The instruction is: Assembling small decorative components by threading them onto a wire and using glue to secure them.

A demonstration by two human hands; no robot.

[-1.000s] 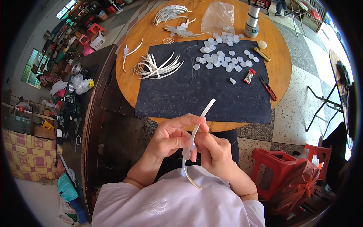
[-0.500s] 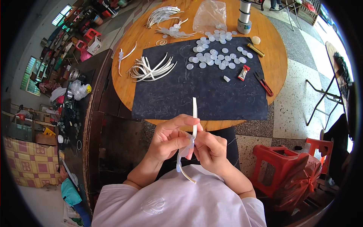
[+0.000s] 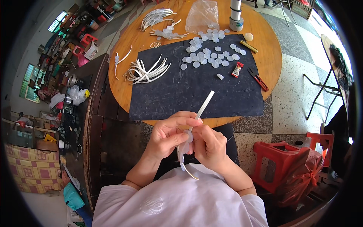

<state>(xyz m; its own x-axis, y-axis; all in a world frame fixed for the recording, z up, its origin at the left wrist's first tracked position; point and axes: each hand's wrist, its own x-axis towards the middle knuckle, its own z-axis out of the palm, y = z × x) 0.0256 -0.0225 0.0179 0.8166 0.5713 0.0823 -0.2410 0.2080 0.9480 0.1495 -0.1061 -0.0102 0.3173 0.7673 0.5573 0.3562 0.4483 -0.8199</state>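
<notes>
In front of my chest, my left hand [image 3: 165,137] is closed, pinching a narrow white strip [image 3: 206,104] with translucent round discs [image 3: 183,147] along it. The strip's upper end sticks out above the fingers, leaning right. Its lower end curls down toward my shirt. My right hand [image 3: 210,145] is closed against the strip and discs, fingers bent in a pinch; what lies between those fingertips is hidden. A thin thread-like line shows beside the right hand.
A dark mat [image 3: 196,90] covers part of the round wooden table [image 3: 272,49]. On it are loose discs [image 3: 206,56], a bundle of white strips [image 3: 147,72], red-handled snips [image 3: 259,80] and a small wrapped packet [image 3: 237,70]. Thread spools [image 3: 236,22] stand behind. Red stools [image 3: 274,159] are at right.
The strip's upper end has tilted from nearly upright toward the right. Both hands remain closed around the same spot. The view has shifted slightly, moving the table items a little left.
</notes>
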